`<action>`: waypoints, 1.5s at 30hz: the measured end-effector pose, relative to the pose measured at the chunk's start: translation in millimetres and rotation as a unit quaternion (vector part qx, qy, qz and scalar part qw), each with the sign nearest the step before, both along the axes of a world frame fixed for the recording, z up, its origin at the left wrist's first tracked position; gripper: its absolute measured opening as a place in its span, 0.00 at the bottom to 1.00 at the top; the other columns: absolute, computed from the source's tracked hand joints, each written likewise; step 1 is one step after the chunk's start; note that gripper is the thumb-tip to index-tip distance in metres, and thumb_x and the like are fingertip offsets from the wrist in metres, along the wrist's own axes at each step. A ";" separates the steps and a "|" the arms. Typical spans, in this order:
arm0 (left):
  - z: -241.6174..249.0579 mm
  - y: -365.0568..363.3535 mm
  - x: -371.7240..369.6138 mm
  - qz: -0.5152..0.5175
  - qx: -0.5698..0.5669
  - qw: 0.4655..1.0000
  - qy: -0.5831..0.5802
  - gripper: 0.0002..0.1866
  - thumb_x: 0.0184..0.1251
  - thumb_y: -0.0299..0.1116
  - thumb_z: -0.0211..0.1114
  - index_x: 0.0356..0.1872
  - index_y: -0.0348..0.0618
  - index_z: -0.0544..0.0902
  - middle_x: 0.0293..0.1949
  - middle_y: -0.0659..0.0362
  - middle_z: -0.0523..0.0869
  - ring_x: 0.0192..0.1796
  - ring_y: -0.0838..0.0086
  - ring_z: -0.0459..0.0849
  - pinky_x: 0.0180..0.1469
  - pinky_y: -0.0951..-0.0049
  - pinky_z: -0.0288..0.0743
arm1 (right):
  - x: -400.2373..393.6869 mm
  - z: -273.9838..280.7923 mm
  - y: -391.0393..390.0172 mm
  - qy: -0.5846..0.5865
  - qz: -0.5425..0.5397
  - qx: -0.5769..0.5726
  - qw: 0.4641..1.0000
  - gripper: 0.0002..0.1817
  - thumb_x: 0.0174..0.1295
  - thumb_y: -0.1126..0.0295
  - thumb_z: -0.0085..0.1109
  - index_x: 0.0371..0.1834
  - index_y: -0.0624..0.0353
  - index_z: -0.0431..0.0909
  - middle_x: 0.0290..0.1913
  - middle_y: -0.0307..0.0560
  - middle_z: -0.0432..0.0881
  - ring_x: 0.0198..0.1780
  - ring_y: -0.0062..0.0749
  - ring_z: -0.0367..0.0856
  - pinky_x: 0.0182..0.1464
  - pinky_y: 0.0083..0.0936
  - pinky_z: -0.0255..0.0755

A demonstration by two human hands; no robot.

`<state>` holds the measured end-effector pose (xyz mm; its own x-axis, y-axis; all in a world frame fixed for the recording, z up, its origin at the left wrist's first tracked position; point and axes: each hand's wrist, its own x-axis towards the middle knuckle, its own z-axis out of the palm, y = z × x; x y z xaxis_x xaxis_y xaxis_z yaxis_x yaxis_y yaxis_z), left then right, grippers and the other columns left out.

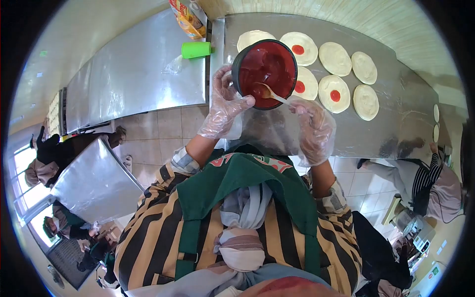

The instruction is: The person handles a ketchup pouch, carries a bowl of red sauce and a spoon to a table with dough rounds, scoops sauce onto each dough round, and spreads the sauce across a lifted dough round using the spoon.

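Note:
My left hand (pixel 226 101), in a clear plastic glove, grips the rim of a dark bowl (pixel 239 59) and holds it tilted above the steel table. Red sauce (pixel 269 67) coats the inside of the bowl. In my right hand (pixel 309 119), also gloved, is a spoon (pixel 278 98) whose tip dips into the sauce. Beyond the bowl lie several flat, round pieces of dough (pixel 334 58). Some carry a red blob of sauce (pixel 335 95) in the middle; others are plain. The bowl partly covers the dough rounds nearest to it.
On the left steel table (pixel 133 69) a green cup (pixel 196 50) lies on its side beside an orange and yellow packet (pixel 188 20). People are at the far left and the right. A person's hand (pixel 434 147) is at the right end of my table (pixel 277 133), near more dough rounds.

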<state>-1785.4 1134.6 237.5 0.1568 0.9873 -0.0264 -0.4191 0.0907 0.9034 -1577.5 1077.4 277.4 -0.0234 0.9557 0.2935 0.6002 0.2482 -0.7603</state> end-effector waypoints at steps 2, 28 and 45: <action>1.2 1.0 4.1 0.009 0.030 0.999 0.025 0.50 0.41 0.26 0.81 0.65 0.51 0.56 0.57 0.56 0.68 0.60 0.67 0.70 0.63 0.64 0.70 | -14.6 -3.1 0.6 0.323 -0.083 -0.123 0.935 0.10 0.65 0.70 0.55 0.43 0.64 0.81 0.38 0.48 0.84 0.36 0.33 0.82 0.42 0.27 0.76; -24.3 0.5 -10.1 0.072 -0.178 0.981 -0.030 0.44 0.54 0.32 0.73 0.67 0.55 0.52 0.60 0.52 0.68 0.60 0.61 0.74 0.55 0.56 0.78 | 147.8 -112.8 132.8 -0.284 -0.231 0.002 0.931 0.15 0.69 0.61 0.46 0.47 0.52 0.81 0.43 0.52 0.83 0.44 0.49 0.80 0.47 0.39 0.74; -22.6 -29.7 -48.8 0.043 -0.074 0.987 -0.137 0.46 0.50 0.32 0.75 0.68 0.56 0.54 0.64 0.57 0.66 0.65 0.66 0.69 0.59 0.61 0.73 | -37.2 4.1 53.6 -0.139 0.192 0.201 0.950 0.18 0.51 0.73 0.63 0.48 0.48 0.80 0.42 0.38 0.82 0.42 0.36 0.80 0.45 0.32 0.75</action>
<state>-1834.1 1104.9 214.9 0.0930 0.9858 -0.1396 -0.6585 0.1661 0.7340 -1614.6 1131.0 281.6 -0.4785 0.6730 0.5641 0.5708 0.7265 -0.3826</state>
